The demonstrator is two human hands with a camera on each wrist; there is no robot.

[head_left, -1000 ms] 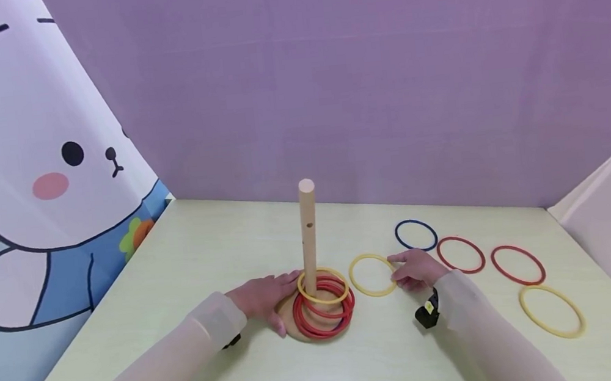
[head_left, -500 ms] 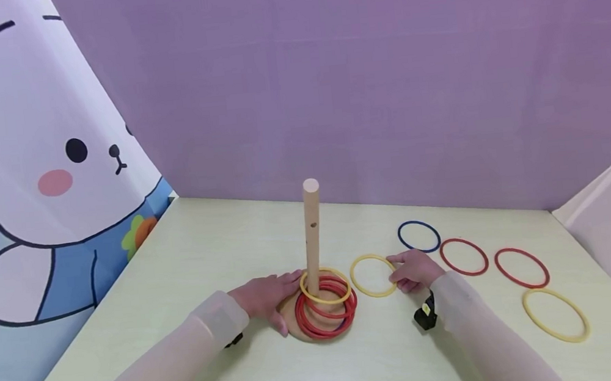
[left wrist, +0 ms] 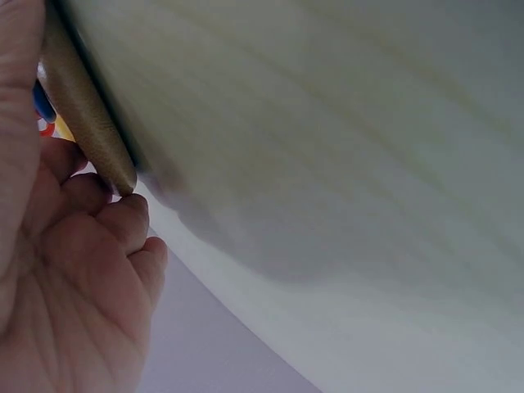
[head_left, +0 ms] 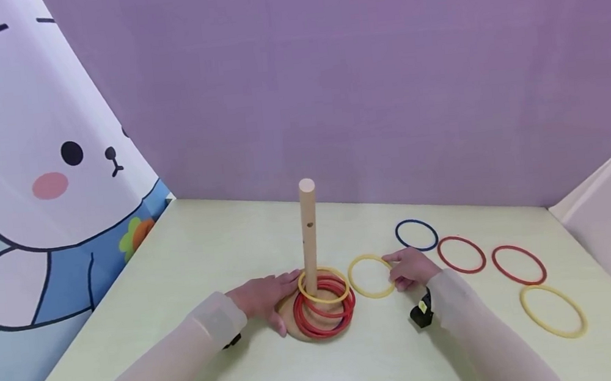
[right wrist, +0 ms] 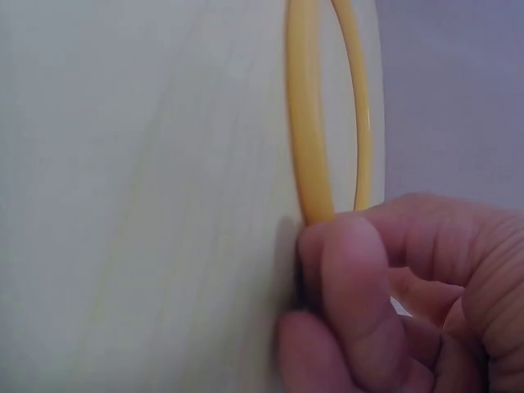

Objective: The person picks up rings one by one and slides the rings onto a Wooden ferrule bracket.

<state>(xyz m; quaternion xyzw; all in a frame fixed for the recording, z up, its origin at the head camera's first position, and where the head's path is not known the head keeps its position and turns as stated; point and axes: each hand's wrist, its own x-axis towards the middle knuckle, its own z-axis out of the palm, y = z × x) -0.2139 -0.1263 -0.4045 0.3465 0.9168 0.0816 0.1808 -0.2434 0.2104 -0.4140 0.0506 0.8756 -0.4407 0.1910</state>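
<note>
A wooden peg stands upright on a round wooden base. Several red rings and a yellow ring lie around its foot, some leaning over one another. My left hand rests against the base's left side, thumb spread from the fingers; in the left wrist view its fingertips touch the base's edge. To the right of the peg, my right hand pinches the right side of another yellow ring between thumb and fingers. In the right wrist view this ring lies close over the tabletop.
On the table, a blue ring, two red rings and a further yellow ring lie in a row to the right. A purple backdrop rises behind, and a cartoon-printed cloth hangs at left.
The view sways slightly. My right hand and the pinched yellow ring have shifted a little to the left; my left hand stays at the base.
</note>
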